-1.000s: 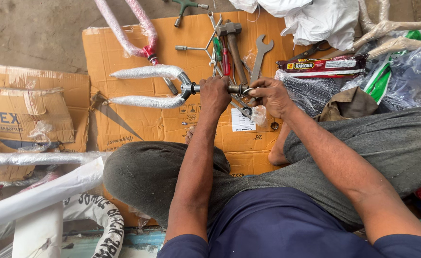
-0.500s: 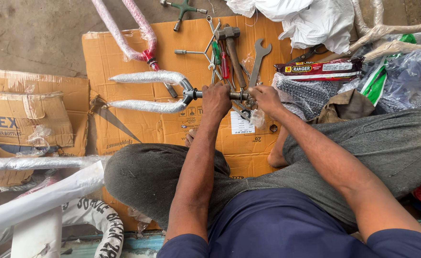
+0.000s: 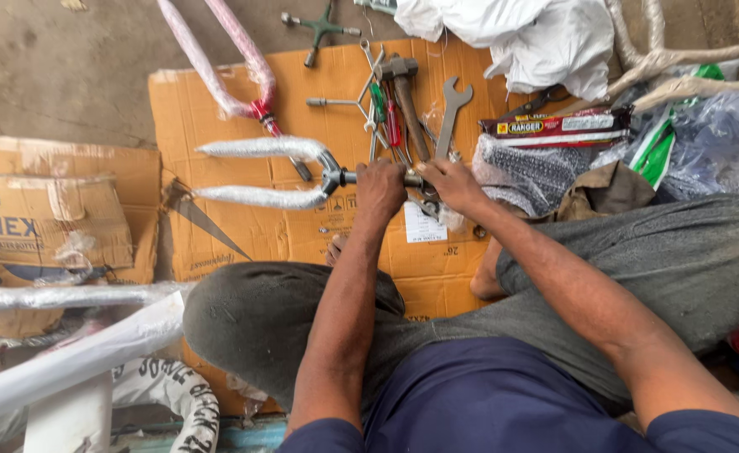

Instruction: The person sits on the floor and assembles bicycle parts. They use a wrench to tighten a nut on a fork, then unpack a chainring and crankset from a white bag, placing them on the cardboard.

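On the far left lie brown cardboard boxes (image 3: 46, 214), in the same spot as before, with long parts wrapped in white (image 3: 67, 361) below them. Next comes the flat cardboard sheet (image 3: 218, 101) on the floor, and on it the pink wrapped fork (image 3: 218, 59) has not moved. The silver fork (image 3: 260, 172), wrapped in clear plastic, lies on its side on the cardboard with its two legs pointing left, just as it did a moment ago. The left hand (image 3: 380, 189) is closed tight around the fork's dark tube, the same grip as before. Just beside it, the right hand (image 3: 451, 184) pinches the end of that tube with curled fingers; it has slid a little to the left since the earlier picture. Behind the hands, a hammer (image 3: 403, 92), a screwdriver (image 3: 392, 117) and a flat wrench (image 3: 451, 113) lie together, unmoved. To the right sit a red and black box (image 3: 558, 126), a white cloth (image 3: 520, 33) and plastic bags (image 3: 713, 126).
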